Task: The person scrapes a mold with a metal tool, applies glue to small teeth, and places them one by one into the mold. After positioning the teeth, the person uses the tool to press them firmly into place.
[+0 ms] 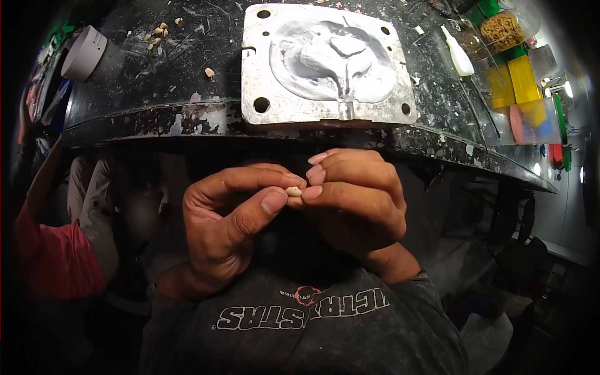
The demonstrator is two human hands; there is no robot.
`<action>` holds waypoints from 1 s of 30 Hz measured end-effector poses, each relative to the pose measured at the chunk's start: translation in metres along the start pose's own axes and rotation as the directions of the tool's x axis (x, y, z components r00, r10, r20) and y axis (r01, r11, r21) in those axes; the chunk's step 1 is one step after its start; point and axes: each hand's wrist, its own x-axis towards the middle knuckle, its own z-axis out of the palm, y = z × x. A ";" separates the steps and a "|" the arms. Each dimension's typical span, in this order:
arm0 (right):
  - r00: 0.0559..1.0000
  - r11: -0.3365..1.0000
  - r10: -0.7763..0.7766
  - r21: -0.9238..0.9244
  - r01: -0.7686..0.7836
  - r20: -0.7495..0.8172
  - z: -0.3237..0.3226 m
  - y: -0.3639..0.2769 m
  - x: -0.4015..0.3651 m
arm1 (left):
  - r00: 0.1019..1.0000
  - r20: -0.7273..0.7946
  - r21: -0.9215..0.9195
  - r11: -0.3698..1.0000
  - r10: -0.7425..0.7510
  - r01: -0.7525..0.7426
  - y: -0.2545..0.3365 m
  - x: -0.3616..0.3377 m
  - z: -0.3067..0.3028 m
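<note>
Dark and paint-chipped, the workbench [181,81] stretches right across the top of the view, and off to the left there's another person in a red top [65,256], partly lost in shadow. Nearer, the dark printed shirt [300,337] fills the bottom. Up on the bench, close to its front edge, sits the big metal block [255,75], holes at its corners, a grey-coated oval hollow carved into its face. And here are the hands, out in front of that edge, just below the block! The left hand [219,219] has thumb and forefinger pinched nearly together; the right hand [359,194] comes in from the other side, fingers curled, one tip pressed up close, its thumb hard to make out. Over at far left, a white tub [84,53] leans at an angle; far right, a yellow container [524,80], with a white bottle [458,51] between it and the block. Smaller now: a scatter of pale bits [157,36] near the tub. And smallest, dead centre, the little cream-coloured piece [294,191], gripped in the left fingertips and touched by the right!
</note>
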 end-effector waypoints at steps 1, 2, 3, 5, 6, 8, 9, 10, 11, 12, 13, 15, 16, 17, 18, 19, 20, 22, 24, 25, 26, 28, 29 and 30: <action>0.999 0.999 -0.026 -0.035 0.027 0.022 -0.002 0.000 0.000 | 1.000 -0.020 -0.034 0.999 -0.023 0.023 0.000 0.000 0.001; 0.998 0.996 -0.051 -0.069 0.054 0.044 -0.003 0.000 0.000 | 0.998 -0.040 -0.068 0.997 -0.048 0.045 0.000 -0.001 0.001; 0.998 0.996 -0.051 -0.068 0.054 0.045 -0.005 0.000 0.001 | 0.998 -0.040 -0.068 0.997 -0.047 0.045 -0.001 -0.001 0.001; 0.991 0.986 -0.081 -0.134 0.095 0.108 -0.008 -0.002 0.003 | 0.998 -0.065 0.016 1.000 0.004 -0.003 -0.003 -0.001 0.000; 0.991 0.986 -0.080 -0.135 0.094 0.109 -0.010 -0.002 0.003 | 0.998 -0.065 0.015 1.000 0.003 -0.002 -0.003 -0.001 0.000; 0.986 0.980 -0.078 -0.171 0.104 0.150 -0.012 -0.004 0.003 | 0.998 -0.042 0.090 0.995 0.041 -0.037 -0.002 0.000 -0.001; 0.986 0.980 -0.077 -0.172 0.103 0.150 -0.012 -0.004 0.004 | 0.998 -0.042 0.090 0.995 0.040 -0.036 0.000 0.000 -0.002; 0.984 0.977 -0.078 -0.185 0.108 0.163 -0.012 -0.004 0.005 | 0.998 -0.031 0.170 0.984 0.060 -0.054 0.002 0.000 -0.003; 0.981 0.974 -0.078 -0.198 0.113 0.176 -0.012 -0.004 0.006 | 0.997 -0.018 0.250 0.966 0.079 -0.072 0.004 0.000 -0.003; 0.981 0.974 -0.078 -0.198 0.113 0.176 -0.012 -0.005 0.006 | 0.997 -0.018 0.250 0.966 0.078 -0.071 0.005 0.000 -0.003; 0.981 0.977 -0.068 -0.186 0.102 0.180 -0.012 -0.005 0.006 | 0.996 -0.011 0.280 0.957 0.085 -0.078 0.006 0.000 -0.004; 0.981 0.981 -0.058 -0.174 0.091 0.184 -0.012 -0.004 0.006 | 0.996 -0.004 0.311 0.946 0.091 -0.085 0.008 0.000 -0.003; 0.981 0.982 -0.070 -0.161 0.100 0.182 -0.012 -0.003 0.006 | 0.997 -0.008 0.362 0.930 0.077 -0.069 0.009 -0.001 -0.001; 0.980 0.983 -0.083 -0.149 0.111 0.179 -0.012 -0.002 0.005 | 0.998 -0.011 0.411 0.910 0.062 -0.052 0.009 -0.001 0.000; 0.981 0.982 -0.084 -0.151 0.111 0.177 -0.009 -0.002 0.004 | 0.998 -0.008 0.411 0.910 0.062 -0.053 0.008 -0.002 0.001; 0.989 0.990 -0.076 -0.110 0.091 0.128 -0.005 -0.002 0.001 | 0.999 -0.042 0.261 0.965 0.008 0.003 0.006 -0.002 0.003; 0.995 0.995 -0.068 -0.070 0.073 0.078 -0.004 -0.002 0.001 | 0.997 -0.065 0.102 0.993 -0.051 0.058 0.005 -0.001 0.004; 0.985 0.987 -0.099 -0.113 0.116 0.144 -0.014 -0.001 0.004 | 0.993 -0.066 0.047 0.994 -0.098 0.101 0.000 -0.002 -0.001; 0.951 0.975 -0.120 -0.147 0.167 0.286 -0.022 -0.001 0.008 | 0.987 -0.072 -0.005 0.990 -0.140 0.140 -0.001 -0.003 -0.001; 0.940 0.962 -0.147 -0.178 0.209 0.309 -0.026 0.000 0.008 | 0.988 -0.095 0.144 0.980 -0.124 0.137 0.000 -0.004 0.000; 0.939 0.961 -0.150 -0.177 0.211 0.308 -0.029 -0.002 0.009 | 0.987 -0.117 0.291 0.947 -0.106 0.136 0.001 -0.004 0.002; 0.966 0.979 -0.045 -0.181 0.093 0.256 -0.035 -0.011 0.008 | 0.994 0.003 0.550 0.830 0.110 -0.094 0.000 0.000 0.001; 0.979 0.999 0.031 -0.037 -0.024 0.201 -0.037 -0.015 0.006 | 0.980 0.065 0.494 0.847 0.189 -0.196 -0.004 -0.006 -0.015; 0.976 0.979 0.113 0.149 -0.142 0.185 -0.041 -0.019 0.003 | 0.956 0.119 0.431 0.853 0.269 -0.294 -0.007 -0.010 -0.030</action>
